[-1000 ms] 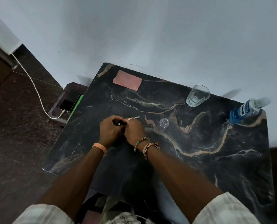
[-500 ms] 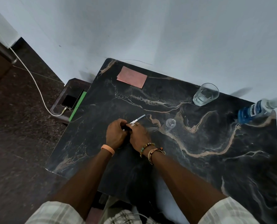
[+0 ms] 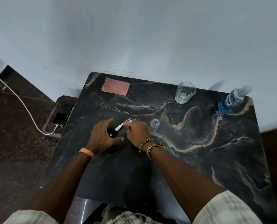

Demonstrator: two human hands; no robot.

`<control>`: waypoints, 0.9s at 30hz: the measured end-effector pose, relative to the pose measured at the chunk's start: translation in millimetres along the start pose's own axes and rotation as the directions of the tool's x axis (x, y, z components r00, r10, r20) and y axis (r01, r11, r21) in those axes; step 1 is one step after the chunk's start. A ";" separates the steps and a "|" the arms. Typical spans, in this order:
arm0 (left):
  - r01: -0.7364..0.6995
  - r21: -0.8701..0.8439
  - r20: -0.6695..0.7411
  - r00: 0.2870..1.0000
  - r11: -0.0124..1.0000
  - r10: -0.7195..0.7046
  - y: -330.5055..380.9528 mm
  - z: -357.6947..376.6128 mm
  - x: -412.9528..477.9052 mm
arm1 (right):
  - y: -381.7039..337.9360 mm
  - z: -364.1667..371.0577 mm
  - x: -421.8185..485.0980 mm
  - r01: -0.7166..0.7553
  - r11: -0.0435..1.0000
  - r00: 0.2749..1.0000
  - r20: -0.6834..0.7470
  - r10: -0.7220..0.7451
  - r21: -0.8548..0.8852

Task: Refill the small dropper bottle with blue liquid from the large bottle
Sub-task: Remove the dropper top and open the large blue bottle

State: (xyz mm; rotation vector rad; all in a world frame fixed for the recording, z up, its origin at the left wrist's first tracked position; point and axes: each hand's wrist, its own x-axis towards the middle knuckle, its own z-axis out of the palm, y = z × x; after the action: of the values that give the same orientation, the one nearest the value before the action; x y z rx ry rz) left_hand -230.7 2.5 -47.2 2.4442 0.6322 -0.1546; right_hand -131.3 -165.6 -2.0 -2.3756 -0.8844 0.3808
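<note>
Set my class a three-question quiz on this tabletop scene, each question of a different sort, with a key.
1. True or false: the large bottle stands at the far right corner of the table, with no hand on it.
2. Which stands nearest the right hand? A) glass B) small dropper bottle C) pink sheet
3. Fill in: the dropper shows between the two ____.
Key: 1 true; 2 B; 3 hands.
</note>
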 end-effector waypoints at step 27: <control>-0.573 0.154 -0.096 0.802 0.805 0.590 348.9 41.3 126.6 | 224.8 -258.8 -18.1 -0.323 0.785 0.352 -0.702 0.619 0.529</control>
State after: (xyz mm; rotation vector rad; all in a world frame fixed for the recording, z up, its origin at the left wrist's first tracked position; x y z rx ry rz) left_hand 47.7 -216.4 71.6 2.6591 -0.1085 0.2398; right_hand 83.3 -423.5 70.4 -2.0466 0.3709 -0.4529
